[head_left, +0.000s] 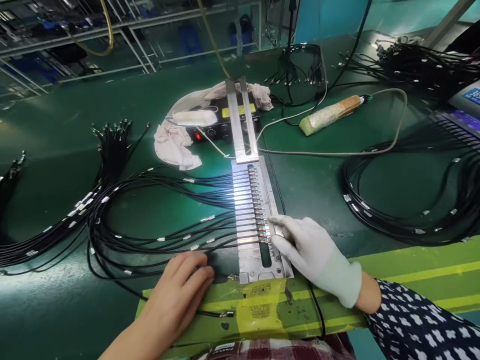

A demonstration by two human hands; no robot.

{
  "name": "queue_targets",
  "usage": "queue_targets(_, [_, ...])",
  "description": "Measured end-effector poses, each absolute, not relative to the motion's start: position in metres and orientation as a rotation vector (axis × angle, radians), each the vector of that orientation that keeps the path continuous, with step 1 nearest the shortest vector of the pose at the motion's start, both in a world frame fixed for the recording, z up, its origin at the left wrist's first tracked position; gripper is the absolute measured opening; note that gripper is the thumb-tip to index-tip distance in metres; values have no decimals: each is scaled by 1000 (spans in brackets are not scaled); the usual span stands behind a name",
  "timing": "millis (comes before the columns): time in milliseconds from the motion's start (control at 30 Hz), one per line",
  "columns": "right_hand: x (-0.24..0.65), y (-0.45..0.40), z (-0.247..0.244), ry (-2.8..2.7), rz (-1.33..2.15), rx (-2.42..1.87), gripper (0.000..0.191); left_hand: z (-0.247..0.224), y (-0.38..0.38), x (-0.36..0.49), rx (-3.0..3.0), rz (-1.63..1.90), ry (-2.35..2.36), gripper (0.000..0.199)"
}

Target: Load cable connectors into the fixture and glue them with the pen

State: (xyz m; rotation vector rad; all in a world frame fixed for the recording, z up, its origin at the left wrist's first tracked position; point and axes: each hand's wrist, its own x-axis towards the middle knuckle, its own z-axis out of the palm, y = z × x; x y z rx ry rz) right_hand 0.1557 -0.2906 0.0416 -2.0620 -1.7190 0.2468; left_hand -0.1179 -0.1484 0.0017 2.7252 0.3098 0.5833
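Observation:
A metal slotted fixture lies before me, with a row of small cable connectors seated along its slot. Black cables run into it from the left. My right hand, in a white glove, touches the fixture's right side; index finger and thumb are apart, near the lower connectors. My left hand is bare, its fingers curled down over black cables left of the fixture's lower end. One cable end sticks out beneath that hand, and another cable end lies just beyond its fingertips.
Behind the fixture stand a slotted metal bar and a black control box with a pale cloth. A taped handle tool lies to the right. Cable bundles flank both sides. Yellow-green tape covers the front edge.

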Motion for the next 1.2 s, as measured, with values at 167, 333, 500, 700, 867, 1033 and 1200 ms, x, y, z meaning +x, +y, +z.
queue_targets(167, [160, -292, 45, -1729, 271, -2032, 26, 9, -146, -125, 2618, 662, 395, 19])
queue_targets(333, [162, -290, 40, -1730, 257, -2022, 23, 7, -141, -121, 2721, 490, 469, 13])
queue_targets(500, [163, -289, 38, -1738, 239, -2007, 24, 2, -130, -142, 2788, 562, 527, 15])
queue_targets(700, [162, -289, 39, -1713, 293, -2016, 22, -9, -131, -155, 2900, 638, 511, 26])
queue_targets(867, [162, -290, 39, -1704, 309, -2018, 23, -13, -145, -126, 2897, 645, 381, 21])
queue_targets(1033, [161, -289, 40, -1692, 285, -2015, 23, -9, -149, -121, 2710, 810, 448, 20])
queue_targets(1200, [160, -287, 41, -1694, 305, -2022, 23, 1, -153, -90, 2657, 864, 278, 21])
